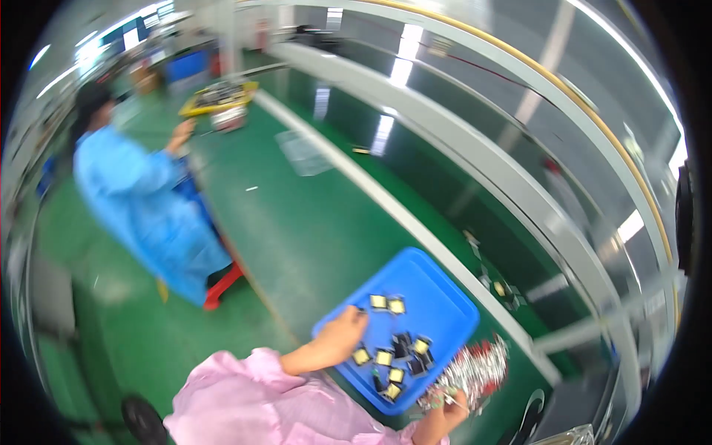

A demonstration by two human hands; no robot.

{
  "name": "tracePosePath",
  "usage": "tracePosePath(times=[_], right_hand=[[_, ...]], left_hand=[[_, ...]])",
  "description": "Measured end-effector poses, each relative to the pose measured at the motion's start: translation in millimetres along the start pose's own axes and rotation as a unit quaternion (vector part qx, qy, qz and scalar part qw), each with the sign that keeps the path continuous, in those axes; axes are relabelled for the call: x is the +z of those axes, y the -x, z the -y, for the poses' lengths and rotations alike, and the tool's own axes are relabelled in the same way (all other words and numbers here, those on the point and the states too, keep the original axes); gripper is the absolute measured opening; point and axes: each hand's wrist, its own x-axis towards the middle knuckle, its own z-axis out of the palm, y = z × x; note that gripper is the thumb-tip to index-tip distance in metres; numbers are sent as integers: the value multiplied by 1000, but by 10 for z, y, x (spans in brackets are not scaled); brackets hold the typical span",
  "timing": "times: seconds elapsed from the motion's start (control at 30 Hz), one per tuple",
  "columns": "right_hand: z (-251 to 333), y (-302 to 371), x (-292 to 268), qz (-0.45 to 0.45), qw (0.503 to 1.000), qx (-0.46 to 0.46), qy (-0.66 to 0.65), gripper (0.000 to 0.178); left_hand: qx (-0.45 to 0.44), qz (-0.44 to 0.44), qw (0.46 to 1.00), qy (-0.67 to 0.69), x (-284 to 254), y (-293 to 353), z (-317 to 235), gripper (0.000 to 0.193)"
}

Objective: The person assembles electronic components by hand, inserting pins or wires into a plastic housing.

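Note:
A blue tray (454, 297) lies on the green bench in front of me and holds several small black components (383, 357) with pale yellow square faces. My left hand (343, 339) reaches over the tray's left rim. Its fingers are closed together beside the components, and what they hold is hidden by blur. To the right of the tray is a pile of thin silver and red pieces (478, 371), perhaps leads. My right hand (445, 417) is at the pile's near end, fingers pinched around something small and whitish that I cannot make out.
A co-worker in a blue gown (141, 193) sits at the bench's left side on a red stool (222, 288). Farther along lie a clear plastic bag (304, 153) and a yellow tray (245, 95) of parts. A pale rail (386, 200) runs along the bench's right side.

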Motion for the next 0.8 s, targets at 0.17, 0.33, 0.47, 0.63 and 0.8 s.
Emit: tracePosePath(times=[0.17, 0.33, 0.47, 0.63, 0.8], right_hand=[[267, -122, 209, 55, 976, 61, 203, 27], [261, -319, 241, 132, 964, 75, 219, 34], [195, -396, 265, 142, 964, 38, 222, 33], [248, -435, 358, 156, 972, 48, 170, 24], [421, -442, 471, 179, 975, 78, 105, 14]], left_hand=[[18, -31, 997, -75, 23, 115, -9, 17], [22, -32, 999, -36, -5, 127, -21, 18], [34, -47, 998, 31, -120, 16, -6, 14], [45, -99, 973, 204, -227, -133, -87, 18], [81, -88, 946, 300, -334, -189, -184, 20]])
